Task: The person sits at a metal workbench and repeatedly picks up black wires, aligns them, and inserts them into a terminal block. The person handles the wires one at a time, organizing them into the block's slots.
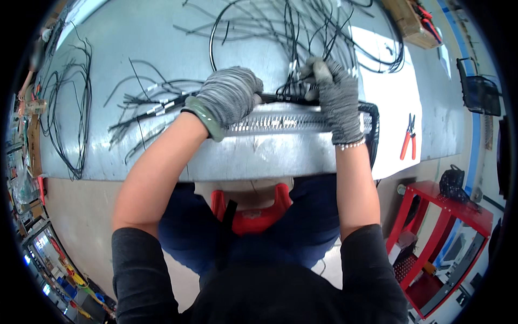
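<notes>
Between my gloved hands runs a thick black cable bundle (286, 98), its loose wire ends fanning out to the left with small white labels. My left hand (232, 96) is closed around the bundle, the fingers curled away from view. Thumb and fingers bent, my right hand (339, 92) grips the bundle's right part, where thin black wires (294, 48) branch off toward the far side. Just in front of the bundle lies a long, shiny slotted strip (280, 123). Past my right wrist, a black sleeved cable (373, 124) bends toward the table's near edge.
Red-handled cutters (409, 141) rest on a white sheet (396, 102) at the right. A loose wire coil (81, 113) lies at the left of the metal table (216, 164). A cardboard box (407, 21) stands far right; a red cart (431, 200) is beside the table.
</notes>
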The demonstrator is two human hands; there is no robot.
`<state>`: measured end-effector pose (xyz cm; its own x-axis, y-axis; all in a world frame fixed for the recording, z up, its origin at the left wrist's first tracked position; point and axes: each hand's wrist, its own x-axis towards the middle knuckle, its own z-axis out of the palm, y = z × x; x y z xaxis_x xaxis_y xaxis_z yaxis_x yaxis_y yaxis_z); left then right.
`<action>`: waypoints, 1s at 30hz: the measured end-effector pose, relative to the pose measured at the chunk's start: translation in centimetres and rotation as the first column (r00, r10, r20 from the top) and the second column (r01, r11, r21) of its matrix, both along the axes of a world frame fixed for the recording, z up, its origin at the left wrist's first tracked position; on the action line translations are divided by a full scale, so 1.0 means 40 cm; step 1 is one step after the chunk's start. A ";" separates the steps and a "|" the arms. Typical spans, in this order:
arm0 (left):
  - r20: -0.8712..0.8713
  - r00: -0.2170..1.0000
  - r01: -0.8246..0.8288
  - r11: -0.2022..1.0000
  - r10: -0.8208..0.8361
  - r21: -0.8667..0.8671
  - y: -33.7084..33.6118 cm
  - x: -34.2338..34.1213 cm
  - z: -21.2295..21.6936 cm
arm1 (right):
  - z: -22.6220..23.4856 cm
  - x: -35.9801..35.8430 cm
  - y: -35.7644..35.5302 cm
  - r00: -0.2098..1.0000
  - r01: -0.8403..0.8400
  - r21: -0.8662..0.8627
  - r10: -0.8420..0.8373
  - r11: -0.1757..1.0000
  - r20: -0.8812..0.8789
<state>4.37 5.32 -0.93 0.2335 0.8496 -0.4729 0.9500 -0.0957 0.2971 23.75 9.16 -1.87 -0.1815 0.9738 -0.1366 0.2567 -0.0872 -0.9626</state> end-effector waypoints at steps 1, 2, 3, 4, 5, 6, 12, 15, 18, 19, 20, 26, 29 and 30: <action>0.252 0.961 -0.138 0.988 0.115 0.072 0.012 -0.005 0.013 | 0.002 0.006 0.002 0.999 -0.011 0.010 0.011 1.000 0.034; 0.497 0.847 -0.276 0.955 0.189 0.107 0.019 -0.008 0.028 | 0.002 0.002 0.002 1.000 0.008 0.000 -0.008 1.000 0.010; 0.669 0.656 -0.451 0.892 0.349 -0.023 0.036 0.015 0.063 | 0.003 0.004 0.007 1.000 -0.009 0.002 0.009 1.000 0.018; 0.779 0.403 -0.571 0.797 0.481 -0.197 0.051 0.038 0.093 | 0.003 0.004 0.007 0.999 -0.029 -0.006 0.029 1.000 0.028; 0.787 0.371 -0.538 0.805 0.493 -0.250 0.091 0.037 0.095 | 0.014 0.004 0.006 0.996 -0.062 0.023 0.060 0.998 0.060; 0.875 0.106 -0.510 0.782 0.472 -0.359 0.110 0.053 0.100 | 0.018 0.000 0.006 0.992 -0.100 0.049 0.095 0.994 0.086; 0.896 -0.200 -0.445 0.778 0.396 -0.443 0.222 0.113 0.184 | 0.057 0.031 0.026 0.947 -0.224 0.209 0.162 0.952 0.277; 0.967 0.065 -0.537 0.825 0.246 -0.174 0.180 0.140 0.229 | 0.151 0.078 0.087 0.988 -0.100 0.303 0.058 0.948 0.142; 0.871 0.487 -0.468 0.860 0.061 0.201 0.172 0.174 0.251 | 0.265 0.129 0.206 0.902 -0.333 0.687 0.006 0.646 0.432; 0.876 0.482 -0.456 0.860 0.023 0.228 0.167 0.181 0.242 | 0.290 0.111 0.231 0.866 -0.436 0.784 -0.030 0.442 0.498; 0.846 0.534 -0.445 0.853 0.009 0.272 0.164 0.184 0.234 | 0.309 0.095 0.225 0.933 -0.302 0.644 0.078 0.703 0.352; 0.407 0.884 -0.308 0.942 0.231 0.135 0.129 0.120 0.101 | 0.320 0.039 0.200 0.991 0.119 0.322 -0.094 0.939 -0.093; 0.341 0.915 -0.228 0.974 0.217 -0.009 0.067 0.051 -0.039 | 0.266 0.046 0.212 0.961 0.103 0.299 -0.017 0.949 -0.277; 0.367 0.889 -0.289 0.957 0.272 -0.011 0.052 0.054 -0.048 | 0.250 0.039 0.195 0.980 0.055 0.285 0.004 0.957 -0.201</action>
<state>6.51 7.41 -2.86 0.1301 0.9225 -0.3633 0.7671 0.1385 0.6264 25.31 16.96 8.11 -0.1510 0.9709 0.1861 0.0609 0.1970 -0.9785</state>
